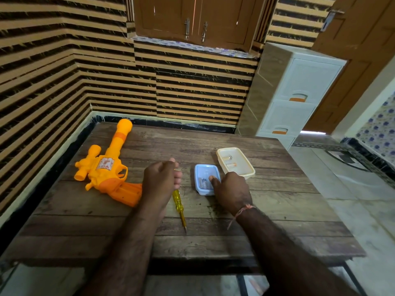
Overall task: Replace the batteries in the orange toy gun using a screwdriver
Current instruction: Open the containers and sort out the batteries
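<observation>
Both of my bare forearms are reaching in from the near edge of the dark plank-topped wooden table (267,227), and I am using the yellow-handled screwdriver (179,205) as my landmark: it is lying flat on the boards with its metal tip pointing toward me. My left hand (161,178) is sitting over the screwdriver's far end with its fingers curled in; whether it is gripping the handle or anything else I cannot tell. Left of the screwdriver, the orange plastic toy gun (106,167) is lying on its side, barrel pointing away, grip just beside my left wrist. Right of the screwdriver, my right hand (232,191) is resting on the near rim of the small pale-blue plastic tray (199,169), fingers bent, thumb reaching inside over some small grey pieces; I cannot tell whether it is pinching one. Beyond that tray, farther right of the screwdriver, the cream rectangular plastic container (245,167) is holding two small batteries (229,161).
</observation>
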The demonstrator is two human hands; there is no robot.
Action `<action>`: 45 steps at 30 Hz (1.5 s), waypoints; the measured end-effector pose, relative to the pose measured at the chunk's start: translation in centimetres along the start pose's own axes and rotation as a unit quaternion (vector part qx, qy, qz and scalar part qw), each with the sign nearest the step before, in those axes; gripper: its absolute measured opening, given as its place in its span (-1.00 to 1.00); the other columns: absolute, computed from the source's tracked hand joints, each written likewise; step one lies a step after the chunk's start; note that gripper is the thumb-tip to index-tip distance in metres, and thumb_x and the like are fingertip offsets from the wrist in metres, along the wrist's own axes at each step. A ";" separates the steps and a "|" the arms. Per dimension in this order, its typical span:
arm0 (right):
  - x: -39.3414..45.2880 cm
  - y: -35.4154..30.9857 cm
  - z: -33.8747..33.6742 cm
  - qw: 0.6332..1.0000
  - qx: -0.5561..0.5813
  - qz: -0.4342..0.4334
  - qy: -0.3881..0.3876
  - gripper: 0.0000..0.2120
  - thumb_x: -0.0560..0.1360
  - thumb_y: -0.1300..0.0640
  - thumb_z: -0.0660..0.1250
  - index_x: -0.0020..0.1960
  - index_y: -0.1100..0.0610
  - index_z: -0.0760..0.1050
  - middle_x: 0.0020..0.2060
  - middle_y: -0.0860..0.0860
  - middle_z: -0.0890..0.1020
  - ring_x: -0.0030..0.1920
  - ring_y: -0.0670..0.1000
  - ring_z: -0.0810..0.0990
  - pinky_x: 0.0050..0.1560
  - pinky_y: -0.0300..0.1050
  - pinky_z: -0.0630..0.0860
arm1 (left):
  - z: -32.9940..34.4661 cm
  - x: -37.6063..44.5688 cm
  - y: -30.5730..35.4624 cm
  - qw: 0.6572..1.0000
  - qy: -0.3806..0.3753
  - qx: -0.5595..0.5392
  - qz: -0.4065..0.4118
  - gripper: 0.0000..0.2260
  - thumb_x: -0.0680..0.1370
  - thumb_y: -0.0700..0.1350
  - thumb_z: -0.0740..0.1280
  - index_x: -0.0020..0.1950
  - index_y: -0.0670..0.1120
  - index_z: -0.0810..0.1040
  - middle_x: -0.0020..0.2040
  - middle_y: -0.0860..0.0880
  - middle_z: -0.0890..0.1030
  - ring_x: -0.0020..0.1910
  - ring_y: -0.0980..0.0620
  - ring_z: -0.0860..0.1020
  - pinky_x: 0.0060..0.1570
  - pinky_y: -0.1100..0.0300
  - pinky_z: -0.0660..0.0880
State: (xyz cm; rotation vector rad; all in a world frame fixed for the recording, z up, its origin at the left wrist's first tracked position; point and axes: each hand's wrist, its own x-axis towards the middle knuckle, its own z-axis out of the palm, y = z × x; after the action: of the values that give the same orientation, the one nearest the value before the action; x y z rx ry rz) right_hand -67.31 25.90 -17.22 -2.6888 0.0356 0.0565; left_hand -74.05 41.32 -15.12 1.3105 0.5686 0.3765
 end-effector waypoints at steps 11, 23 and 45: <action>2.3 2.3 -3.4 0.987 -0.021 -0.001 0.160 -0.51 0.46 -0.18 0.37 0.26 0.10 0.51 0.20 0.17 0.55 0.20 0.20 0.50 0.15 0.08 0.51 | 0.3 1.1 -0.1 1.000 -0.003 -0.011 -0.002 -0.79 0.64 -0.07 0.26 -0.09 -0.15 0.58 -0.32 -0.10 0.59 -0.35 0.03 0.52 -0.35 0.17 0.48; 5.3 2.7 -2.8 0.989 0.135 0.046 0.032 0.01 0.14 -0.25 0.56 0.46 0.05 0.24 0.27 0.14 0.53 0.20 0.17 0.54 0.14 0.17 0.57 | -0.1 1.6 0.3 1.000 0.009 -0.025 0.011 -0.78 0.65 -0.09 0.24 -0.11 -0.15 0.58 -0.33 -0.09 0.60 -0.37 0.04 0.53 -0.35 0.17 0.49; -6.3 -0.2 -1.7 0.878 0.226 -0.421 0.018 -0.56 0.45 0.05 0.46 0.32 -0.02 0.54 0.41 -0.03 0.46 0.42 -0.08 0.39 0.38 -0.04 0.39 | -2.1 -0.9 1.2 0.910 -0.156 -0.322 -0.209 -0.57 0.64 0.11 0.10 0.16 -0.16 0.61 0.04 -0.24 0.67 -0.15 -0.23 0.68 -0.21 -0.20 0.63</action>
State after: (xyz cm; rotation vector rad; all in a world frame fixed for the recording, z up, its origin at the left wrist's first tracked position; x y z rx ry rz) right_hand -73.54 25.44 -15.30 -2.0263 -0.9761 -0.2433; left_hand -75.92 42.74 -14.06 0.5671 0.3866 -0.0164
